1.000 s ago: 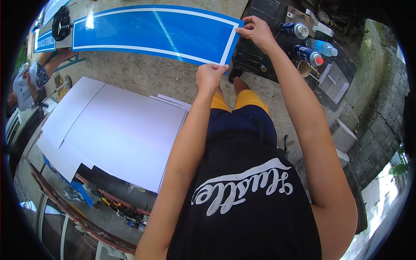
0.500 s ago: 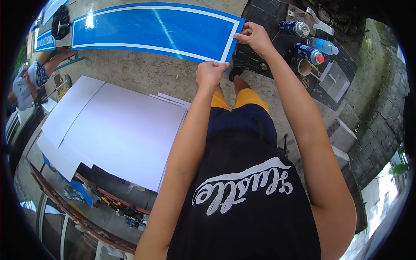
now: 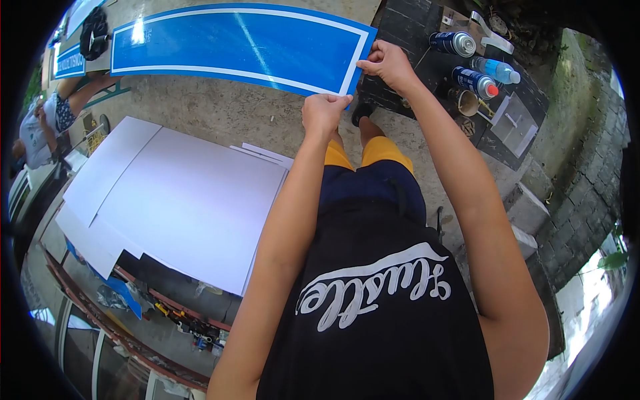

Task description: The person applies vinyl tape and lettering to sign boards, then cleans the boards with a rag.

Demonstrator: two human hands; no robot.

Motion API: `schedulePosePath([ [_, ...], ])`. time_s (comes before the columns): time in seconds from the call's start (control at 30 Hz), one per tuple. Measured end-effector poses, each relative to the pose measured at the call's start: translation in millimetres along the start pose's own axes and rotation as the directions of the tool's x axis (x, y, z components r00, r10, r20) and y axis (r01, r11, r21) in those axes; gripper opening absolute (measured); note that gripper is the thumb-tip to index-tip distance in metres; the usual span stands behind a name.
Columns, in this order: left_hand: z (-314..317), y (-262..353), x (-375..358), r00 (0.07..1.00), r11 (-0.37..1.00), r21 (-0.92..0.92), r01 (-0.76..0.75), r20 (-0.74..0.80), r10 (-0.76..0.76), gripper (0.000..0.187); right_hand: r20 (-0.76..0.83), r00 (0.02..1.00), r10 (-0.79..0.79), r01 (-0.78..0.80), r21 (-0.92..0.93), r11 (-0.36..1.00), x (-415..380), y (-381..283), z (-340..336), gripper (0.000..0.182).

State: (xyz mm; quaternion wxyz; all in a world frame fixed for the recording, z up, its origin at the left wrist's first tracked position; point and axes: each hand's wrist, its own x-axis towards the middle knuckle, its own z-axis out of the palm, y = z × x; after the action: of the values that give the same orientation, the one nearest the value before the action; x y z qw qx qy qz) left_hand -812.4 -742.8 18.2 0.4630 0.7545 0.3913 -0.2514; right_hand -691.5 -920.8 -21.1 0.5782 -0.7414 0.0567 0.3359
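Observation:
A long blue sign panel (image 3: pixel 227 48) with a white border stretches across the top of the head view. At its near right corner, my left hand (image 3: pixel 323 115) is closed on the lower edge, thumb on the face. My right hand (image 3: pixel 389 65) pinches the right-hand edge, thumb on top and fingers partly hidden behind the panel. Glare streaks cross the blue surface. A dark object (image 3: pixel 94 35) sits beside the panel's far left end; I cannot make out what it is.
White sheets (image 3: pixel 193 193) lie stacked on my left. Right of the sign, a dark table (image 3: pixel 407 27) holds spray cans (image 3: pixel 453 43), a water bottle (image 3: pixel 495 69) and a cup (image 3: pixel 467 102). Another person (image 3: pixel 40 133) is at far left, near a second blue sign (image 3: pixel 69 63).
My right hand has shifted slightly left and down along the sign's right edge. My left hand and the sign look almost unmoved.

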Motion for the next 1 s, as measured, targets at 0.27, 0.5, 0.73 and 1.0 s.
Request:
schedulePosePath([
  [0.27,-2.8,4.3,-2.2,1.0,1.0,0.02,0.008,0.012,-0.008,0.034,0.018,0.999,0.04,-0.04,-0.014,0.999,-12.2,-9.6,3.5,0.033],
  [0.5,-4.3,7.3,-3.7,1.0,0.999,0.035,0.011,0.015,-0.011,0.035,0.02,0.998,0.055,-0.055,0.034,0.998,-10.4,-8.6,2.4,0.031],
  [0.73,-3.1,4.6,-2.9,1.0,1.0,0.013,-0.009,0.007,0.009,0.034,-0.029,0.998,0.061,-0.057,0.098,0.993,6.7,-13.1,-5.9,0.024],
  [1.0,-3.3,6.2,-4.0,1.0,0.999,0.036,0.007,0.006,-0.008,0.035,0.052,0.995,0.087,-0.089,0.04,0.995,-8.1,-6.4,7.5,0.026],
])
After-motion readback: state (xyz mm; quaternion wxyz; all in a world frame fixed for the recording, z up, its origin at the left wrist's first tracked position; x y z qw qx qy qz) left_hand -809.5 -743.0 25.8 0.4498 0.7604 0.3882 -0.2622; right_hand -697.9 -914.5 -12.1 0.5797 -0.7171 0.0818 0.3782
